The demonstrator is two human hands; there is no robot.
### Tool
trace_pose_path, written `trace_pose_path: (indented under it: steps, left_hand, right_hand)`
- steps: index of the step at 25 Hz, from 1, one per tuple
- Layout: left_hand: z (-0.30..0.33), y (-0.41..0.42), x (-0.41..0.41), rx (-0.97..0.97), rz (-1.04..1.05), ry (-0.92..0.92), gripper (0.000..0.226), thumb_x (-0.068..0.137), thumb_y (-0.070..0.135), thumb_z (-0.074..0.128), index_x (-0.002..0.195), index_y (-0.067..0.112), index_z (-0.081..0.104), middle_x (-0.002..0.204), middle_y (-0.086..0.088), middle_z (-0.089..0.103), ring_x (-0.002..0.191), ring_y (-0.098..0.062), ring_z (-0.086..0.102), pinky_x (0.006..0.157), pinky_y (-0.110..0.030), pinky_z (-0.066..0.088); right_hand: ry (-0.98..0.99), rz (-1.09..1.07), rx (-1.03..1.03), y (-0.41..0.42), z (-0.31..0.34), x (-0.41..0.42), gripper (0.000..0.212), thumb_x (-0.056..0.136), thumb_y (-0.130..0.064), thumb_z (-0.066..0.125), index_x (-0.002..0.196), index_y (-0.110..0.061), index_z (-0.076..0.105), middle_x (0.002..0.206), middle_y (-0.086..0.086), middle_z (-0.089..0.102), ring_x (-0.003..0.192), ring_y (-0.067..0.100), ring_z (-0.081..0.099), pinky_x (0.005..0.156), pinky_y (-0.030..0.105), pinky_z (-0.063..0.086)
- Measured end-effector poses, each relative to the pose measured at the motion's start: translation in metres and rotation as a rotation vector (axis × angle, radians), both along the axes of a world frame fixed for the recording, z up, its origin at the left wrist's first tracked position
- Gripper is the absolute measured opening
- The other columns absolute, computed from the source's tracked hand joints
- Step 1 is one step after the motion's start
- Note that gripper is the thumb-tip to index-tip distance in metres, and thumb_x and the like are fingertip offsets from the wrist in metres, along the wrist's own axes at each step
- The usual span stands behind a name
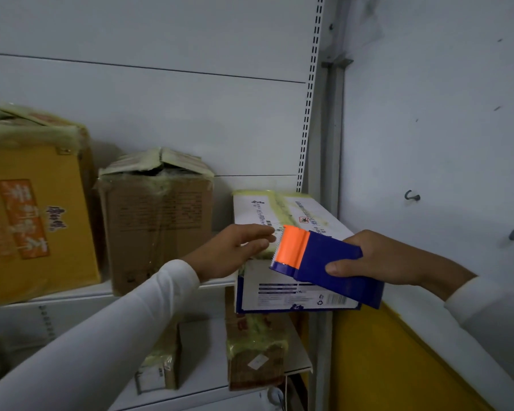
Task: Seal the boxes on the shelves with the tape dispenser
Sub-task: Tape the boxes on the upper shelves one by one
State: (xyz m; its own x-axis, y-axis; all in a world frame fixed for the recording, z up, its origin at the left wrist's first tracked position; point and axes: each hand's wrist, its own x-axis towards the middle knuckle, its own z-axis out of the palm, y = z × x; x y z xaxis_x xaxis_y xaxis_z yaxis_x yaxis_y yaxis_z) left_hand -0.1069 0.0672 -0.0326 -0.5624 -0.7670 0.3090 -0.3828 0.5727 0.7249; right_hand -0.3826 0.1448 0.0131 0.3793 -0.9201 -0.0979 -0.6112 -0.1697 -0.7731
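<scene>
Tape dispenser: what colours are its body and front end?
Blue body, orange front on the tape dispenser; head view.

The yellow box [33,209] at nine o'clock carries Chinese characters in black beside an orange label, too blurred to make out. The white box [291,221] bears small print, a red-edged warning sign, a recycling mark and a barcode, none legible. The brown box [158,221] shows faint printed lines only.

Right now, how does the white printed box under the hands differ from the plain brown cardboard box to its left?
The white printed box is low and flat; the plain brown cardboard box stands taller. The white box's top lies flat under yellowish tape; the brown box's top flaps bulge upward, crumpled. The white box overhangs the shelf edge; the brown box sits further back. Both carry yellowish tape and share one shelf.
</scene>
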Motion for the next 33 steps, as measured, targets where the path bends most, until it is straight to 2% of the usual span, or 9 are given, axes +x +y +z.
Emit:
trace_pose_path:
  steps: [5, 7, 11, 16, 19, 21, 27, 30, 33]
  left_hand:
    - [0.006, 0.013, -0.005, -0.01, -0.029, 0.056, 0.029, 0.099, 0.016, 0.048, 0.125, 0.016, 0.061, 0.12, 0.004, 0.066, 0.114, -0.009, 0.06, 0.097, -0.033, 0.05]
    - [0.002, 0.015, -0.001, -0.006, -0.003, 0.051, 0.024, 0.098, 0.018, 0.05, 0.117, 0.015, 0.064, 0.113, 0.006, 0.069, 0.109, -0.011, 0.063, 0.091, -0.036, 0.053]
    - [0.002, 0.021, 0.011, -0.118, 0.098, -0.069, 0.015, 0.097, 0.014, 0.052, 0.098, 0.014, 0.067, 0.083, 0.016, 0.066, 0.081, 0.004, 0.062, 0.07, -0.014, 0.047]
    - [0.007, 0.015, 0.052, -0.138, 0.258, -0.06, 0.013, 0.094, 0.019, 0.057, 0.086, 0.02, 0.067, 0.078, 0.007, 0.067, 0.072, 0.001, 0.061, 0.071, -0.017, 0.046]
    - [-0.006, 0.009, 0.059, -0.104, 0.325, -0.078, 0.013, 0.094, 0.019, 0.056, 0.086, 0.016, 0.067, 0.077, 0.006, 0.065, 0.066, 0.004, 0.058, 0.069, -0.019, 0.045]
    - [-0.011, 0.004, 0.053, -0.102, 0.343, -0.094, 0.013, 0.094, 0.018, 0.056, 0.084, 0.018, 0.066, 0.077, 0.006, 0.064, 0.065, 0.003, 0.056, 0.07, -0.019, 0.045]
    - [-0.026, -0.012, 0.042, -0.066, 0.397, -0.144, 0.015, 0.094, 0.018, 0.056, 0.081, 0.022, 0.062, 0.078, 0.004, 0.064, 0.074, -0.008, 0.06, 0.074, -0.022, 0.049]
    - [-0.037, -0.022, 0.03, -0.047, 0.457, -0.16, 0.008, 0.092, 0.027, 0.059, 0.089, 0.02, 0.06, 0.082, 0.007, 0.062, 0.077, -0.01, 0.06, 0.075, -0.025, 0.051]
    - [-0.04, -0.023, 0.035, -0.189, 0.612, -0.202, 0.03, 0.088, 0.04, 0.062, 0.113, 0.026, 0.051, 0.079, 0.008, 0.059, 0.072, -0.007, 0.059, 0.07, -0.023, 0.051]
  right_hand:
    - [0.054, 0.067, -0.026, -0.009, 0.001, 0.011, 0.061, 0.067, -0.056, 0.072, 0.112, -0.016, 0.062, 0.105, 0.0, 0.074, 0.095, 0.022, 0.072, 0.085, 0.044, 0.059]
    - [0.062, 0.093, -0.039, -0.011, 0.0, 0.015, 0.058, 0.071, -0.055, 0.073, 0.112, -0.016, 0.062, 0.105, 0.0, 0.074, 0.094, 0.021, 0.072, 0.085, 0.043, 0.059]
    - [0.133, 0.159, -0.016, -0.017, 0.002, 0.024, 0.044, 0.077, -0.046, 0.069, 0.111, -0.019, 0.062, 0.104, -0.002, 0.074, 0.093, 0.019, 0.072, 0.082, 0.036, 0.06]
    - [0.186, 0.175, 0.055, -0.021, 0.024, -0.007, 0.054, 0.076, -0.052, 0.071, 0.109, -0.009, 0.067, 0.103, 0.005, 0.075, 0.094, 0.027, 0.072, 0.083, 0.039, 0.058]
    - [0.278, 0.091, 0.053, -0.02, 0.036, -0.025, 0.067, 0.06, -0.062, 0.069, 0.1, -0.008, 0.07, 0.093, 0.005, 0.077, 0.082, 0.023, 0.073, 0.066, 0.025, 0.055]
    - [0.309, 0.061, 0.045, -0.025, 0.037, -0.026, 0.066, 0.061, -0.064, 0.069, 0.095, -0.008, 0.07, 0.089, 0.005, 0.077, 0.076, 0.021, 0.073, 0.061, 0.023, 0.051]
    - [0.288, 0.03, 0.082, -0.033, 0.032, -0.013, 0.02, 0.086, -0.033, 0.065, 0.091, -0.014, 0.067, 0.082, -0.005, 0.077, 0.069, 0.01, 0.072, 0.057, 0.017, 0.05]
    - [0.284, 0.035, 0.09, -0.039, 0.028, -0.008, 0.016, 0.088, -0.031, 0.064, 0.094, -0.017, 0.067, 0.084, -0.009, 0.076, 0.073, 0.009, 0.073, 0.058, 0.016, 0.051]
    - [0.264, 0.029, 0.089, -0.044, 0.026, -0.007, 0.016, 0.087, -0.031, 0.065, 0.095, -0.017, 0.066, 0.085, -0.009, 0.076, 0.075, 0.009, 0.073, 0.06, 0.017, 0.052]
